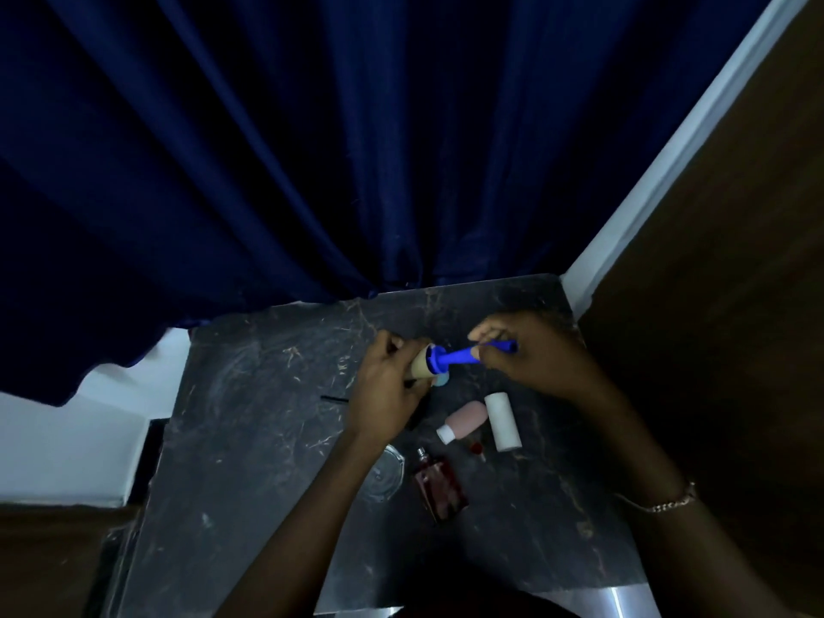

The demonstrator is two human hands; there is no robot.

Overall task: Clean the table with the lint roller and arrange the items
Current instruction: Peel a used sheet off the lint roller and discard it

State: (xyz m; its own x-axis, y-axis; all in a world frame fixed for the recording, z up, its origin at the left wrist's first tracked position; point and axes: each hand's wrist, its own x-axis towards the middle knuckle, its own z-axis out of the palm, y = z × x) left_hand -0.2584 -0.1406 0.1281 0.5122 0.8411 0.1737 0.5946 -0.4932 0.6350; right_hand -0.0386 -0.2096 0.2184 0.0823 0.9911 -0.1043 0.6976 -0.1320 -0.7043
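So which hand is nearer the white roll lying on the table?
Right. The right hand, holding the lint roller's blue handle, sits just beyond the white roll. The left hand, gripping the roller's tan end, is further off on its left side.

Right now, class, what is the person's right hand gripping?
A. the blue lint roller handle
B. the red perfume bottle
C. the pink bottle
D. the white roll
A: the right hand pinches the blue lint roller handle, while the other items lie untouched on the table.
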